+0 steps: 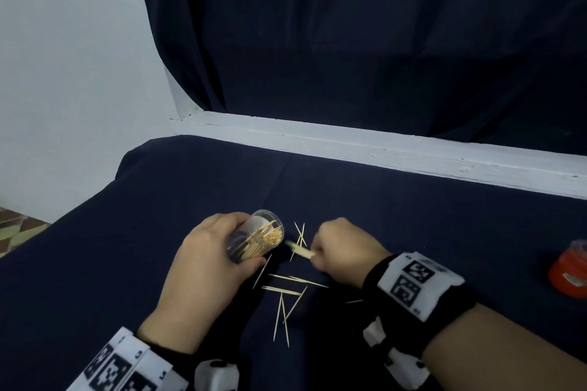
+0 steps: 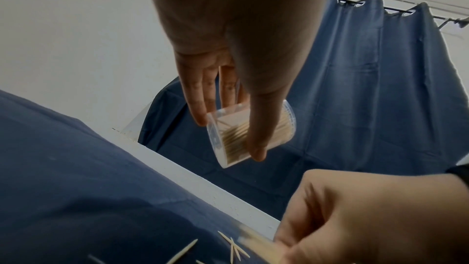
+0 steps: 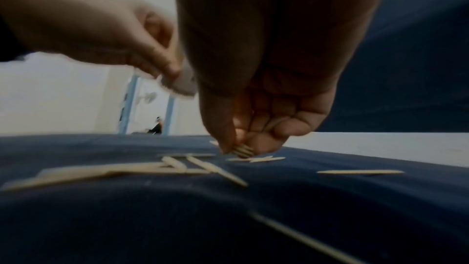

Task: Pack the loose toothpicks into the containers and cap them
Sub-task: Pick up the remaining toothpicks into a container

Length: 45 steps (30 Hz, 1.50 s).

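Several loose toothpicks (image 1: 287, 290) lie scattered on the dark blue cloth (image 1: 127, 263) nearest the person, between the two wrists; just beyond them the right hand (image 1: 344, 246) has its fingers curled together, pinching a small bundle of toothpicks (image 1: 300, 251) whose blurred ends point left; the left hand (image 1: 209, 260) is wrapped around a clear container (image 1: 255, 240), held tilted with its open mouth toward the bundle, close to it but apart, and already partly filled with toothpicks; a few more toothpicks (image 1: 300, 233) lie just behind the bundle; well off to the right an orange jar (image 1: 570, 268) stands on the cloth; farther back run a white ledge (image 1: 381, 143) and a dark curtain (image 1: 349, 41).
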### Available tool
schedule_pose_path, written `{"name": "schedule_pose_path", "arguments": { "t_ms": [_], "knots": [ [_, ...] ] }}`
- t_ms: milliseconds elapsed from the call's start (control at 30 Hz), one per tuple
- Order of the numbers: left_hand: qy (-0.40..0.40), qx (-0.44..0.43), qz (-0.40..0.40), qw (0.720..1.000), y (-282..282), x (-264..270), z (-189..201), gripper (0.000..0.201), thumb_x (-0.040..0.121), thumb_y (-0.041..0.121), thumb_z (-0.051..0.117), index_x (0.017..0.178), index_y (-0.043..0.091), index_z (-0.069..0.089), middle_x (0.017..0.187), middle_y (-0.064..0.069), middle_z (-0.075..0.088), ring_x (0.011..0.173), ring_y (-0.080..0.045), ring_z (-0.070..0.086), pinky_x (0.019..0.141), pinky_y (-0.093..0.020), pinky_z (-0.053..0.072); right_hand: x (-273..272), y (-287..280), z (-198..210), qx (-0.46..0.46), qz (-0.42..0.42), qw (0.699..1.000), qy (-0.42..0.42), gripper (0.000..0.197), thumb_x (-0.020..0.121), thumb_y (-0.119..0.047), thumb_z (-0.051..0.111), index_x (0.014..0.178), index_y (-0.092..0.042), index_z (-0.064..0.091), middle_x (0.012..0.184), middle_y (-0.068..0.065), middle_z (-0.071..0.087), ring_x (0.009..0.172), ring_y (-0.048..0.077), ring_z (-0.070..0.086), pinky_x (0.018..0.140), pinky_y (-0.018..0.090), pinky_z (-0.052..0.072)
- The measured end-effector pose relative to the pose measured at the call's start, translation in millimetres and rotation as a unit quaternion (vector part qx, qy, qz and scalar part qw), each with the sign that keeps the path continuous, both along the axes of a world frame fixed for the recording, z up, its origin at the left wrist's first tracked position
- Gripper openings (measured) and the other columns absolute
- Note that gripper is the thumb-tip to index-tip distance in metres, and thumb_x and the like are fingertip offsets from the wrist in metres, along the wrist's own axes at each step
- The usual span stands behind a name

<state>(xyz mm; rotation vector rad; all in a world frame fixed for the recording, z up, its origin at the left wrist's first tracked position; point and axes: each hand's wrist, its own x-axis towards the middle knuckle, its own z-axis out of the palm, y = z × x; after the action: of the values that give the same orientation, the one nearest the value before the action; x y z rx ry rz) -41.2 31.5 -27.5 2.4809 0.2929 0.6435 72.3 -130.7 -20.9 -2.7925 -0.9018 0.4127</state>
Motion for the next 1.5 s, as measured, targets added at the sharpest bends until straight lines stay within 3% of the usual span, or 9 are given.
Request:
{"name": "schedule_pose_path", "arguments": {
  "t_ms": [100,200,533,767,933,1100,1233,1367,1500],
  "knots": [
    [0.029,0.011,-0.002,0.999,-0.5,3.3,0.8,0.054,0.059,0.023,0.088,0.108,0.026,0.065,0.094,0.018,0.056,0.090,-0.007,0.056,0.080,-0.029,0.050,10.9,-22.3,20.5,0.101,-0.031,0.994,-0.006,0.020,0.087,-0.020,0.058,0.068,-0.016,0.063,0.066,0.002,0.059,0.061,0.019,0.056,0.059,0.030,0.047],
    [0.036,0.019,-0.011,0.999,-5.1,8.0,4.7,0.054,0.059,0.022,0.088,0.108,0.027,0.065,0.093,0.019,0.055,0.090,-0.006,0.055,0.079,-0.023,0.047,6.0,-41.5,43.9,0.169,-0.029,0.985,0.019,0.021,0.089,-0.021,0.059,0.072,-0.012,0.069,0.065,0.001,0.068,0.049,0.009,0.052,0.049,0.023,0.043],
    [0.024,0.059,-0.105,0.992,-47.6,23.6,14.1,0.056,0.056,0.021,0.089,0.105,0.029,0.065,0.094,0.019,0.058,0.093,-0.006,0.054,0.080,-0.023,0.046,-26.2,-58.6,71.9,0.016,0.041,0.997,-0.064,0.017,0.091,-0.011,0.051,0.084,-0.009,0.066,0.073,0.006,0.056,0.059,0.021,0.049,0.045,0.025,0.034],
    [0.015,0.042,-0.168,0.985,-75.7,28.9,12.2,0.057,0.058,0.025,0.087,0.110,0.031,0.063,0.096,0.023,0.056,0.094,-0.001,0.053,0.081,-0.017,0.044,-37.8,-68.3,73.1,0.051,-0.005,0.996,-0.072,0.014,0.089,-0.009,0.058,0.099,-0.011,0.068,0.099,0.007,0.063,0.086,0.025,0.063,0.071,0.032,0.054],
    [0.008,-0.026,-0.191,0.981,-88.2,30.7,11.3,0.052,0.059,0.029,0.087,0.104,0.034,0.062,0.092,0.020,0.057,0.087,0.006,0.054,0.072,-0.009,0.044,-40.0,-81.1,78.6,0.160,-0.042,0.986,0.001,0.024,0.095,-0.016,0.054,0.113,-0.021,0.069,0.110,0.000,0.066,0.102,0.017,0.062,0.090,0.029,0.048],
    [-0.001,-0.125,-0.202,0.971,-98.1,35.8,11.0,0.043,0.060,0.030,0.088,0.094,0.033,0.063,0.091,0.013,0.063,0.084,0.002,0.061,0.073,-0.023,0.055,-41.6,-106.5,70.2,0.376,-0.110,0.914,-0.108,0.017,0.091,-0.018,0.060,0.100,-0.024,0.074,0.096,-0.016,0.066,0.094,-0.001,0.057,0.085,0.009,0.041],
    [0.001,-0.153,-0.230,0.961,-109.4,37.1,12.8,0.040,0.061,0.027,0.086,0.094,0.033,0.063,0.089,0.010,0.064,0.081,-0.002,0.062,0.070,-0.023,0.055,-54.9,-108.4,46.3,0.274,0.009,0.943,-0.188,0.026,0.091,-0.027,0.051,0.100,-0.018,0.074,0.104,-0.008,0.066,0.101,0.014,0.051,0.090,0.015,0.034],
    [0.011,-0.172,-0.246,0.954,-121.3,37.5,9.4,0.042,0.062,0.027,0.086,0.098,0.034,0.065,0.092,0.011,0.065,0.080,0.000,0.063,0.073,-0.024,0.055,-59.8,-120.4,33.6,0.315,-0.045,0.932,-0.171,0.028,0.089,-0.030,0.051,0.104,-0.021,0.073,0.107,-0.013,0.061,0.104,0.005,0.045,0.091,0.005,0.028],
    [0.005,-0.166,-0.279,0.946,-133.3,39.8,7.3,0.046,0.062,0.018,0.088,0.099,0.033,0.066,0.094,0.011,0.063,0.084,0.001,0.062,0.067,-0.011,0.050,-66.1,-136.1,28.9,0.386,-0.112,0.904,-0.145,0.018,0.086,-0.021,0.068,0.101,-0.028,0.074,0.097,-0.019,0.060,0.102,0.003,0.052,0.088,0.013,0.038]
  ]
}}
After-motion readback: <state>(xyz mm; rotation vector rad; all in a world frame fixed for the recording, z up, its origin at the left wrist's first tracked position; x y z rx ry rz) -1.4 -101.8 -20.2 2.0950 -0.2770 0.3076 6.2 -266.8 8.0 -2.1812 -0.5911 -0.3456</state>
